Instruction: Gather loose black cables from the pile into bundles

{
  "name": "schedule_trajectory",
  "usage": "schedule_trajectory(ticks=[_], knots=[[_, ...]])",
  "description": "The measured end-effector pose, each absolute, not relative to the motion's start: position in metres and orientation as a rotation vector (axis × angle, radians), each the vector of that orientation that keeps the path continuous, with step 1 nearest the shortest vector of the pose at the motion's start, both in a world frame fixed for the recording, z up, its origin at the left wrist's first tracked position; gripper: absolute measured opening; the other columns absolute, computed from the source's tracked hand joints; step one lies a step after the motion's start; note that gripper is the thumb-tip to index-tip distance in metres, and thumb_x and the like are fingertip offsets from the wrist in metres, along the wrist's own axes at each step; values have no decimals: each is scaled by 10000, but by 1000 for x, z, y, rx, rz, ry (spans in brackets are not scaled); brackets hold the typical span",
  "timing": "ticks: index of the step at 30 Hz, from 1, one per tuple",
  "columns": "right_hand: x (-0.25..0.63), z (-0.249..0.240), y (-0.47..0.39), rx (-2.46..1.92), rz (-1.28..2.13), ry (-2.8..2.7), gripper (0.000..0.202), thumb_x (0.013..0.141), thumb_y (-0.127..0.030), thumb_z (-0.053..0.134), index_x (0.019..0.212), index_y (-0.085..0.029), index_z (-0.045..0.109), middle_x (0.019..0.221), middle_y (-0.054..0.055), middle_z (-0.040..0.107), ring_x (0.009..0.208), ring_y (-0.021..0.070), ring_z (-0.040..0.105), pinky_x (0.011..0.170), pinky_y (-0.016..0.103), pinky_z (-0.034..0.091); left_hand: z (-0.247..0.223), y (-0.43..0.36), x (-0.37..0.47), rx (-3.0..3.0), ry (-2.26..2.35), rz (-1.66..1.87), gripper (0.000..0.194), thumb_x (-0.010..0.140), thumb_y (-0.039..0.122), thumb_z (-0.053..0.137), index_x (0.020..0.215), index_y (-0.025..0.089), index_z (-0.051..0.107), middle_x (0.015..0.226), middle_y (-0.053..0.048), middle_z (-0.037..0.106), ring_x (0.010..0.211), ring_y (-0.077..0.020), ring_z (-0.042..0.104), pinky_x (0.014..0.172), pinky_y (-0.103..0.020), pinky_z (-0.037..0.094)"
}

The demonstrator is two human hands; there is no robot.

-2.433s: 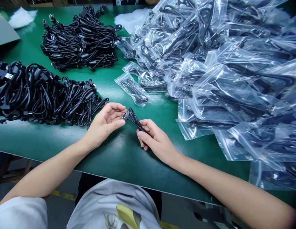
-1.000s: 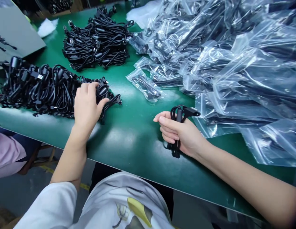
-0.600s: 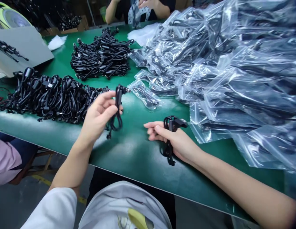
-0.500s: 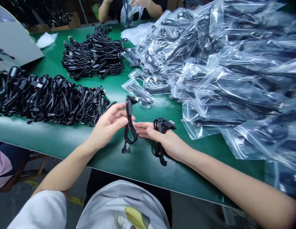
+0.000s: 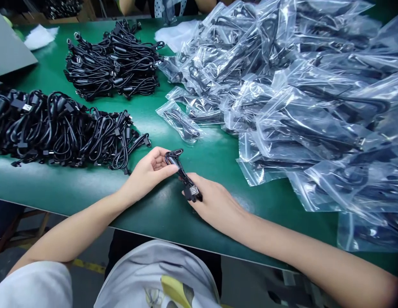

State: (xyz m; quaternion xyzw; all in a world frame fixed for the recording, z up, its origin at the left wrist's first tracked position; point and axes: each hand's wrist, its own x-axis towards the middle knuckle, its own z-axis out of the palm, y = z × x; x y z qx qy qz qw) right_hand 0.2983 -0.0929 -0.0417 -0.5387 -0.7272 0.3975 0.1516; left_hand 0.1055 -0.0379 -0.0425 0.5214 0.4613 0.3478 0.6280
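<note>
Head view: over the green table point(image 5: 218, 156), the left hand point(image 5: 150, 171) pinches and the right hand point(image 5: 215, 197) grips a black cable bundle point(image 5: 182, 173), seemingly arranging it, the next move calling for steady holds.

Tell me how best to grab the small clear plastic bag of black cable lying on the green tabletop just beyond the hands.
Probably pinch the long bag across its narrow middle, over the cable, which gives some bulk. Come from the near left: bare tabletop lies there, while other bags sit close on its far side.
</note>
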Motion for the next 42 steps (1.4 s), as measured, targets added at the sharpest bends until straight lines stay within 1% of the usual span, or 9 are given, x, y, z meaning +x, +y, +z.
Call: schedule_trajectory(ticks=[3,7,13,18,21,26,30,36,42], knots=[[296,-39,-97,-1584,1054,-2249,463,850,-110,496,1309,-159,530,1194,115,682,1028,299,665,786,387,492,-43,-39,107,1153,1043,814,340,763,308,797,1022,172,624,903,-3,667,858,-132,611,848,-262,474],[293,-39,-100,-1664,958,-2393,638,873,-134,496,1497,-123,361,1313,161,638,1049,348,683,751,427,524,-45,-39,105,1083,1067,854,373,692,261,853,959,174,607,829,23,668,769,-104,606,779,-238,481],[299,-49,-97,-1506,1017,-2250,460,888,-141,489,1344,-192,516,1308,103,670,1118,306,672,848,413,528,-48,-36,103,973,1022,854,437,638,222,886,946,167,581,810,13,706,752,-118,664,794,-267,525],[303,-53,-93,-1463,1073,-2126,339,915,-189,534,1247,-238,581,1112,49,745,963,262,706,778,360,512,-48,-37,103,979,987,866,432,660,199,871,977,169,579,842,1,715,769,-127,680,777,-269,542],[303,-53,-93,-1455,1085,-2108,362,917,-188,537,1274,-235,577,1131,51,739,971,263,704,783,365,515,-48,-38,103,991,970,880,413,676,181,858,978,174,576,847,6,709,775,-120,678,768,-254,543],[304,-55,-95,-1398,1066,-2111,473,913,-173,534,1383,-220,515,1305,74,675,1169,286,655,915,415,528,-48,-37,101,1001,929,870,390,705,174,847,987,181,578,863,10,703,810,-111,678,799,-237,536],[302,-55,-96,-1426,1051,-2130,502,918,-176,524,1416,-219,479,1311,96,663,1207,299,635,957,452,528,-48,-37,100,1039,915,852,405,717,218,846,1028,191,588,909,0,695,853,-125,666,843,-256,522],[298,-52,-96,-1458,1043,-2205,544,931,-175,506,1468,-187,419,1291,117,658,1135,311,660,916,485,545,-49,-36,102,1096,1018,892,351,713,247,841,964,184,604,873,21,661,809,-101,617,810,-225,500],[299,-52,-95,-1449,1022,-2211,530,926,-157,513,1450,-171,441,1293,117,661,1133,309,665,911,487,553,-49,-36,102,1002,980,889,444,664,204,868,1009,177,590,838,22,659,772,-100,636,790,-232,506]])
